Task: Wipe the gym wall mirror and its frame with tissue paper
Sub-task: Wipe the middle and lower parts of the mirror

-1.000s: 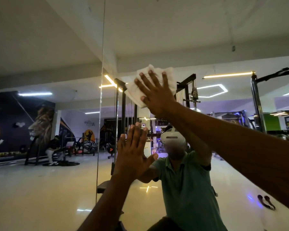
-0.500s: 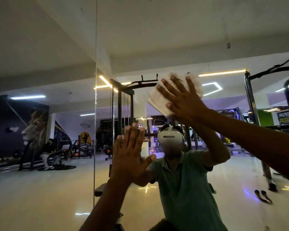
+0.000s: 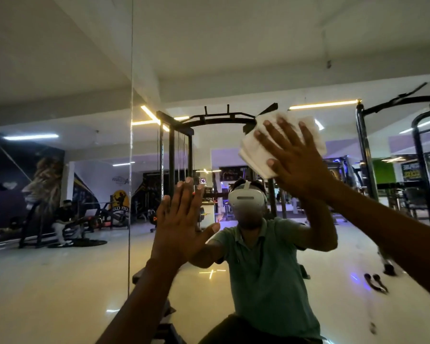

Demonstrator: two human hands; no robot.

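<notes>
My right hand (image 3: 296, 165), fingers spread, presses the folded tissue paper (image 3: 256, 155) flat on the mirror (image 3: 233, 70) at two o'clock; my left hand (image 3: 181, 227) braces flat, empty. Frame unseen; I judge most wiping remains.

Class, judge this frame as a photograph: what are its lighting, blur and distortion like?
Head view: dim, so the flat left hand and right hand look dark; the folded white tissue paper is slightly motion-blurred; the wide lens bows the mirror seam.
</notes>
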